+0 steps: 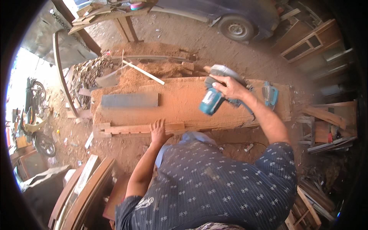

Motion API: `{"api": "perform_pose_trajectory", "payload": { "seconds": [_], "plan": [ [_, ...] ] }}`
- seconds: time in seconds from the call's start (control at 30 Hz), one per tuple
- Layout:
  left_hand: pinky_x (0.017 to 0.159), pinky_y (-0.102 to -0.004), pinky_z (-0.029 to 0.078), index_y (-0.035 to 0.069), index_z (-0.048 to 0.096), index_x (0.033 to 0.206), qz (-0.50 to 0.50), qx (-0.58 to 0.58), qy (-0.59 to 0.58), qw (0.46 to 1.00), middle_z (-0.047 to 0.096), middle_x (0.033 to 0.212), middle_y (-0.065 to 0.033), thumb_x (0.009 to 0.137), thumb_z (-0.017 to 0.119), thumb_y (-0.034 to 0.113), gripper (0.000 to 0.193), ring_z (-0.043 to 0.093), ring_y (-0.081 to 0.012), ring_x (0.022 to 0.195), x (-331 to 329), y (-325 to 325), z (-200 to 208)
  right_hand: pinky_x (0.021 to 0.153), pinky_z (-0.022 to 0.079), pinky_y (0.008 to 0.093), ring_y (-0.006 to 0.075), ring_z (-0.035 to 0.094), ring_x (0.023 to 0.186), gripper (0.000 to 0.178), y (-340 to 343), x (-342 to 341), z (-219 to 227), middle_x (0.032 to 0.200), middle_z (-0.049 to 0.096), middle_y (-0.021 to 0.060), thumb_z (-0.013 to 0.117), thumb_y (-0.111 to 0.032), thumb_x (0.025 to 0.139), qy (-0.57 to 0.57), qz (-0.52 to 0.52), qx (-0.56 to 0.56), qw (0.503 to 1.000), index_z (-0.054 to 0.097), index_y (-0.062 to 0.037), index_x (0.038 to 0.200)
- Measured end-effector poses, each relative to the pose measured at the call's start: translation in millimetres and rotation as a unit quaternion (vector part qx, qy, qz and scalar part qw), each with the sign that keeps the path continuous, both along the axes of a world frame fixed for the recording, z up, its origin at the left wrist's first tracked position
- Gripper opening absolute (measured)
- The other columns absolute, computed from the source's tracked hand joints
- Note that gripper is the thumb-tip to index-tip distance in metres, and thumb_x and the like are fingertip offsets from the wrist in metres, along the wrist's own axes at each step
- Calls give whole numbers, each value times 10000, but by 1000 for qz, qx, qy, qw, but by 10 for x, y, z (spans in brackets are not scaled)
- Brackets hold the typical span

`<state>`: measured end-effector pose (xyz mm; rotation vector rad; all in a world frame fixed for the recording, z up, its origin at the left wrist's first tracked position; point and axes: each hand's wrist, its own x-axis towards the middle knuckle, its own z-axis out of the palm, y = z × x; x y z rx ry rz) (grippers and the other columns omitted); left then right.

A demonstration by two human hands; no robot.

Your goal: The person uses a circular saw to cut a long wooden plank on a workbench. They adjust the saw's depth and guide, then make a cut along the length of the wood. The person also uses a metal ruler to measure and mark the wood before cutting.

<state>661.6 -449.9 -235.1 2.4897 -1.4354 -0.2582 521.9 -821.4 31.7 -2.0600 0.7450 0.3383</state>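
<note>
My right hand (231, 88) grips a teal circular saw (210, 102) with a round grey guard, over the right half of a low workbench (184, 109) covered in sawdust. My left hand (158, 131) lies with fingers spread on a narrow reddish wood strip (132, 128) along the bench's near edge. Farther back on the left of the bench is a flat dark grey rectangular board (130, 99). To the right of the saw, another teal power tool (270, 95) rests on the bench; its exact kind is unclear.
Beyond the bench lie sawdust heaps (149, 73) and a pale stick (143, 72). A wooden stand (111, 17) is at the far left, a parked vehicle (245, 15) at the back. Motorcycle (32, 115) stands left; scrap wood (326, 115) fills the right, curved planks (86, 188) the near left.
</note>
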Motion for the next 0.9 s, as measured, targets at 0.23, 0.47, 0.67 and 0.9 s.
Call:
{"api": "perform_pose_trajectory", "payload": {
  "seconds": [0.23, 0.47, 0.67, 0.9],
  "plan": [
    [1014, -473, 398, 145, 565, 1287, -61, 226, -16, 972, 622, 1247, -57, 853, 684, 255, 464, 552, -259, 1221, -210, -459, -499, 946, 519, 507, 397, 616, 1141, 357, -691, -684, -1631, 1210, 644, 219, 535, -289, 940, 223, 218, -261, 914, 647, -75, 1203],
    [955, -424, 457, 124, 605, 1149, -58, 137, 60, 987, 655, 1106, -60, 759, 736, 216, 422, 609, -266, 1123, 152, -399, 455, 923, 556, 473, 378, 668, 1125, 310, -573, -1639, -3484, 1183, 691, 227, 568, -189, 928, 346, 166, -271, 883, 723, -17, 1134],
    [958, -442, 485, 63, 617, 1157, -53, 1, 170, 984, 661, 1069, -136, 694, 798, 161, 507, 615, -329, 1099, 592, -305, 1922, 922, 558, 455, 359, 673, 1133, 327, -468, -1563, -3623, 1157, 699, 241, 642, -244, 896, 356, 262, -233, 866, 739, -9, 1102],
    [919, -399, 511, 45, 622, 1195, 84, -86, 244, 962, 710, 1079, -127, 697, 898, 263, 609, 667, -277, 1058, 987, 272, 3025, 1069, 443, 485, 413, 527, 1289, 833, 695, -696, -2412, 1446, 487, 268, 778, -373, 802, 45, 275, -147, 949, 442, 24, 1453]
  ]
}}
